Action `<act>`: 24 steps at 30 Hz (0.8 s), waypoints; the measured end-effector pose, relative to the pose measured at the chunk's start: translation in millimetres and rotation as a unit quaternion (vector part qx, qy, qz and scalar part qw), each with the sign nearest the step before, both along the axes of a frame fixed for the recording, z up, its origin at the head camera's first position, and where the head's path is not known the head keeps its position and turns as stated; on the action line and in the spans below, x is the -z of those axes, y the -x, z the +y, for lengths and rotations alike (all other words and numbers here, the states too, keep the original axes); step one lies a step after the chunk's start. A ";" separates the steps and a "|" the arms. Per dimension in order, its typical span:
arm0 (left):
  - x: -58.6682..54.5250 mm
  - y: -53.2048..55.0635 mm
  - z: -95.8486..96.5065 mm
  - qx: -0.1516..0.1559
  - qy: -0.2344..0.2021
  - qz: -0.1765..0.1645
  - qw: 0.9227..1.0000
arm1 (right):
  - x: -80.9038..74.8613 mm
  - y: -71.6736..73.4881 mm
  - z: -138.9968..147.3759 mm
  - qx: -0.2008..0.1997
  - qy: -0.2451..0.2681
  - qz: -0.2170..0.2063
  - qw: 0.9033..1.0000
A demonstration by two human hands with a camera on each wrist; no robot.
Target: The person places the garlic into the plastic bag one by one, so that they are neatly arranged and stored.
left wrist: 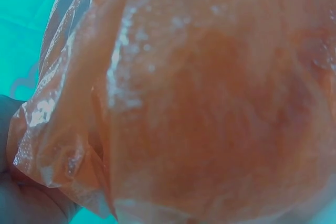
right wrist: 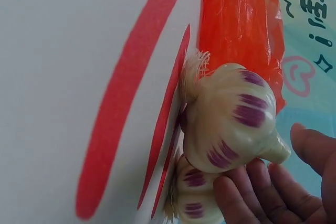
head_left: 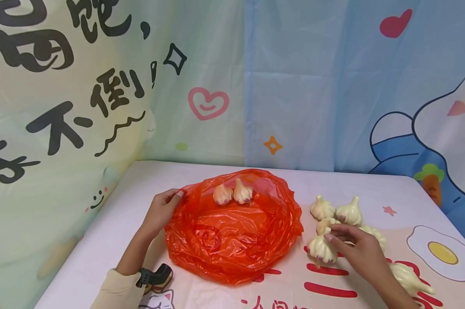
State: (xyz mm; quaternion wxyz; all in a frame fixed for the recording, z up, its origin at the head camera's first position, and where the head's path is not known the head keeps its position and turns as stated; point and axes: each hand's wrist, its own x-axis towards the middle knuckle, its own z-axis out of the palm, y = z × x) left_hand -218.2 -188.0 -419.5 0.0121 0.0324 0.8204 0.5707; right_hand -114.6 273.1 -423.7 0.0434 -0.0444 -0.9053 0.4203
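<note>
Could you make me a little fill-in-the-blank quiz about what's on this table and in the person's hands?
1. The left hand holds a plastic bag with ____ garlic bulbs visible inside.
2. In the right wrist view, the nearest bulb to the camera has streaks coloured ____.
3. The printed fried egg has a ____ yolk.

Missing words: two; purple; yellow.

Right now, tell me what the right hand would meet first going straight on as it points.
The right hand would probably meet the garlic bulb at its fingertips first; whether they already touch is unclear. Beyond that, the red bag seems next in line.
</note>
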 end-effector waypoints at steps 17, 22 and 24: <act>1.6 1.3 -0.7 0.011 -0.009 0.006 1.000 | 2.0 3.6 -21.7 -0.057 -0.050 0.026 0.997; 1.3 0.6 -1.1 0.010 -0.013 0.003 1.000 | 1.1 4.1 -24.0 -0.056 -0.062 0.004 0.996; 1.5 0.6 -1.1 0.010 -0.011 0.003 1.000 | 0.5 4.6 -24.3 -0.055 -0.061 -0.011 0.997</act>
